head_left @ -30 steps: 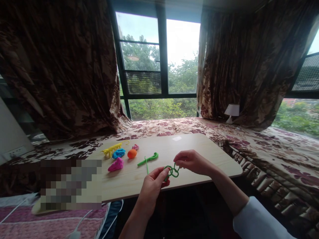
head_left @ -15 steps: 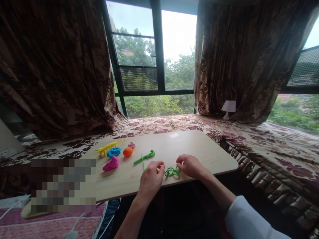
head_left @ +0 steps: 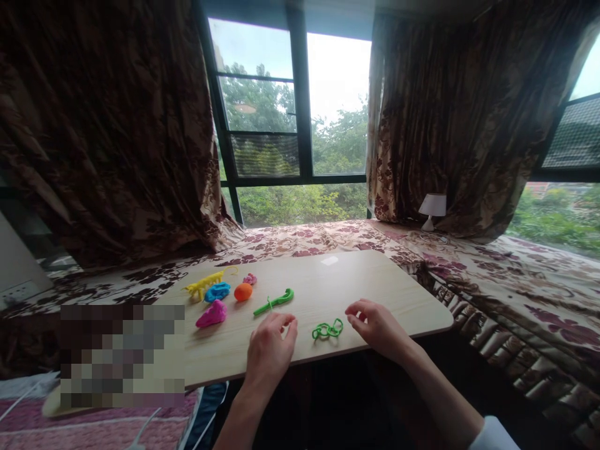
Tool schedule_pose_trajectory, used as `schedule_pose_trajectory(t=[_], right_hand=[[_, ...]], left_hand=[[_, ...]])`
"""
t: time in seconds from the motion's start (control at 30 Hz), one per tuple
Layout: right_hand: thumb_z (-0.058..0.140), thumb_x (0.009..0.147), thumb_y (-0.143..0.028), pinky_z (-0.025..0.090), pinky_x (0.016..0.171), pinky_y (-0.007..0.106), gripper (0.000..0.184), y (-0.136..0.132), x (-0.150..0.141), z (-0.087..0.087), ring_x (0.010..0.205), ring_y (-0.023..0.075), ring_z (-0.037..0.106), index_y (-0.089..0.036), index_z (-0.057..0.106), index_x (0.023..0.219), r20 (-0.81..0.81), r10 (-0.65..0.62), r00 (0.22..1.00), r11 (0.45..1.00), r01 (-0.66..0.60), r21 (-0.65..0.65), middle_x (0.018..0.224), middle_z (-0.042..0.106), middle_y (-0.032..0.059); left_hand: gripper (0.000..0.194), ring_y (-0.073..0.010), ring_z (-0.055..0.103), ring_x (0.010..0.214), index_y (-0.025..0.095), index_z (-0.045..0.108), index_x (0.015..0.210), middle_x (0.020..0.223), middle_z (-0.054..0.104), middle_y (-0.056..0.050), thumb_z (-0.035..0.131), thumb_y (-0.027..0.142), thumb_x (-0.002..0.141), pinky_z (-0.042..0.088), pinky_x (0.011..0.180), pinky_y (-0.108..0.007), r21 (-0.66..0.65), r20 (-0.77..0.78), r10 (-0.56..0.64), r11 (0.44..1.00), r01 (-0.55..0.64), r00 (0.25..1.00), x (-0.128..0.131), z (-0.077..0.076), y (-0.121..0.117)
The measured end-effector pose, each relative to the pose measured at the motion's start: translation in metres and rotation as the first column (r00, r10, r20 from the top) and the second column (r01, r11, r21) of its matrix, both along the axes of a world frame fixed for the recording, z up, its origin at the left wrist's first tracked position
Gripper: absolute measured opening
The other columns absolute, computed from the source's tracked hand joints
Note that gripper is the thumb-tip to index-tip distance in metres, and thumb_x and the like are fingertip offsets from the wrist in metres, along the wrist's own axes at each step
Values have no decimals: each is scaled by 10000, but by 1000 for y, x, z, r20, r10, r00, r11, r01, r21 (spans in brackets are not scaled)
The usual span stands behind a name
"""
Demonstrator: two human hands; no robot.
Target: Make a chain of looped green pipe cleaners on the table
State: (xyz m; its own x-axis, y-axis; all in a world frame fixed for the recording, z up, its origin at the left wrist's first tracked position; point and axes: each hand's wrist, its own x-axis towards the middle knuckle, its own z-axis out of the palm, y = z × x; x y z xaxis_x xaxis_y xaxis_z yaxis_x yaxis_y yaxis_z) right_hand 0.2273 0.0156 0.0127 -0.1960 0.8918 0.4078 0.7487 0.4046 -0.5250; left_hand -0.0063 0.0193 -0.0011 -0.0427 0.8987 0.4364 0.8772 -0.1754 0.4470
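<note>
We are finding no readable text, label, brand, number or sign on anything in view before us.

Pale wood-look tabletop [head_left: 375, 287], smooth with a soft sheen; patterned cloth curtains [head_left: 445, 112]

Green chain [head_left: 327, 329] of linked thin rings, lying loosely bunched on the tabletop [head_left: 356, 281] near its front edge.

Green chain [head_left: 327, 329] obstructs; tabletop [head_left: 342, 287] beyond lies open.
</note>
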Motion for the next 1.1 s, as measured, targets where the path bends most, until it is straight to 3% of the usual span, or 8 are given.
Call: schedule_pose_trajectory(t=[0.2, 0.37, 0.53, 0.7, 0.8, 0.9, 1.0, 1.1], right_hand=[[466, 812, -262, 420, 618, 256, 190, -13, 4, -7, 645, 145, 572, -212, 648, 828, -136, 14, 991, 999, -18, -28, 802, 646, 14], [475, 806, -274, 421, 618, 267, 181, -17, 3, -5, 656, 153, 570, -217, 646, 827, -220, 19, 975, 999, -28, -38, 806, 645, 12], [480, 809, -273, 424, 609, 259, 173, -20, -5, -4, 656, 146, 566, -221, 644, 833, -283, 62, 957, 995, -80, -54, 794, 643, 3], [480, 812, -255, 430, 611, 258, 168, -24, -13, -5, 655, 145, 561, -213, 643, 823, -302, 84, 950, 993, -103, -50, 787, 645, 7], [481, 816, -239, 434, 597, 253, 157, -28, -16, 0, 658, 143, 562, -213, 636, 823, -303, 101, 948, 994, -110, -11, 794, 638, 13], [468, 825, -200, 441, 592, 245, 160, -36, -28, 12, 663, 132, 560, -223, 620, 873, -287, 182, 940, 982, -159, 103, 848, 620, 20], [486, 808, -150, 447, 729, 274, 236, -42, -46, 25, 826, 152, 557, -249, 593, 993, -187, 285, 940, 939, -234, 252, 1021, 588, 34], [526, 787, -135, 405, 824, 327, 274, -44, -59, 32, 956, 190, 499, -267, 586, 1019, -24, 256, 966, 915, -235, 328, 1083, 577, 32]], left_hand=[[312, -244, 596, 757, 195, 607, 694, 732, 647, -82, 477, 474, 746, 377, 644, -309, -63, -80, 230, 970, -235, 970, -34, 5, 32], [223, -221, 604, 703, 211, 611, 677, 706, 661, -68, 499, 398, 723, 369, 587, -281, -150, -102, 240, 956, -253, 965, -38, 6, 45], [303, -236, 607, 731, 214, 607, 674, 706, 664, -66, 485, 490, 706, 379, 600, -287, -199, -78, 252, 944, -263, 965, -46, 9, 39], [116, -252, 607, 739, 208, 602, 601, 623, 643, -60, 552, 309, 632, 386, 647, -313, -243, 10, 239, 943, -230, 971, -48, 10, 38], [139, -229, 603, 701, 199, 597, 593, 607, 636, -44, 536, 311, 649, 394, 634, -294, -255, 142, 146, 961, -107, 979, -46, 16, 33], [215, -183, 597, 700, 191, 612, 676, 687, 657, -24, 504, 376, 700, 411, 639, -253, -240, 316, -48, 962, 128, 947, -35, 25, 16], [273, -154, 584, 688, 181, 621, 722, 699, 656, -13, 492, 422, 724, 421, 653, -233, -213, 446, -216, 917, 337, 868, -18, 35, -8], [273, -139, 546, 639, 171, 624, 700, 644, 620, -6, 518, 421, 729, 409, 641, -234, -172, 588, -316, 851, 497, 744, -3, 45, -28]])
